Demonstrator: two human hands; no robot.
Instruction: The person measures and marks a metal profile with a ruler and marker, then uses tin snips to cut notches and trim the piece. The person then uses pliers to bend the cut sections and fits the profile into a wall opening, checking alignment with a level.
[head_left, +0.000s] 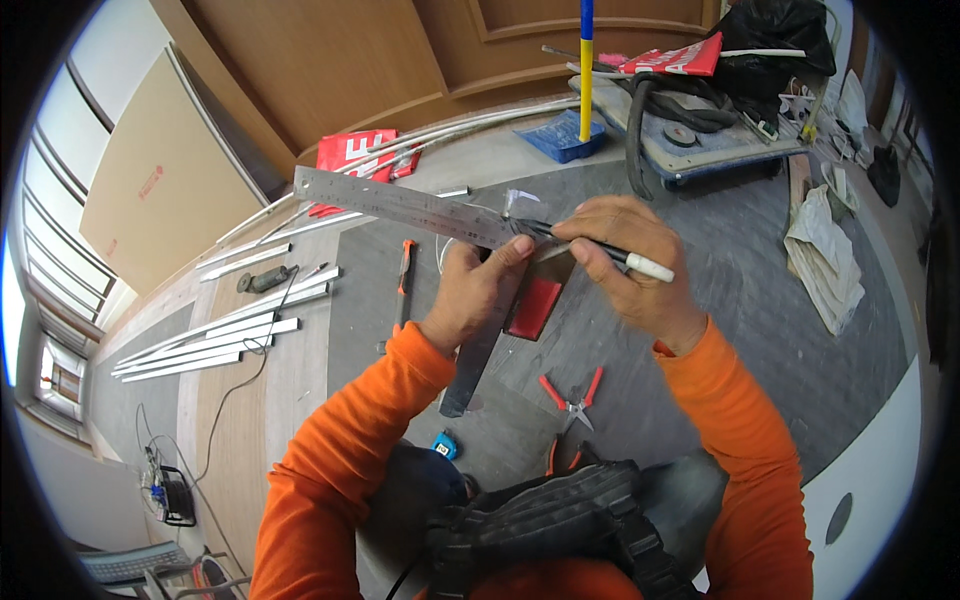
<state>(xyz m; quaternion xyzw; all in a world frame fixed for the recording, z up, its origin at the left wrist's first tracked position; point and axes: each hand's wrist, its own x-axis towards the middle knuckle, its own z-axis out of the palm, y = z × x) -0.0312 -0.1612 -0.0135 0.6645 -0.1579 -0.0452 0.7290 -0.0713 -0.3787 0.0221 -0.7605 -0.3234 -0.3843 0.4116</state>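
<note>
My left hand [478, 290] grips a metal carpenter's square [400, 207] near its corner, with the thumb on top. One arm of the square, a scaled blade, slants up to the left. Its darker arm runs down toward my knees. In my right hand [640, 260] is a black marker with a white end [650, 267], pinched in the fingers, its tip at the square's corner. Just below, between the hands, is a red rectangular piece with a dark border [534, 308]; I cannot tell what it belongs to.
Red-handled snips [576, 404], a blue tape measure [445, 444] and an orange-handled hammer [405, 268] lie on the floor. Metal profiles [230, 335], a corded power tool [265, 279] and a cable reel [168, 493] are at left. A loaded trolley [690, 150] and blue dustpan [562, 138] stand beyond.
</note>
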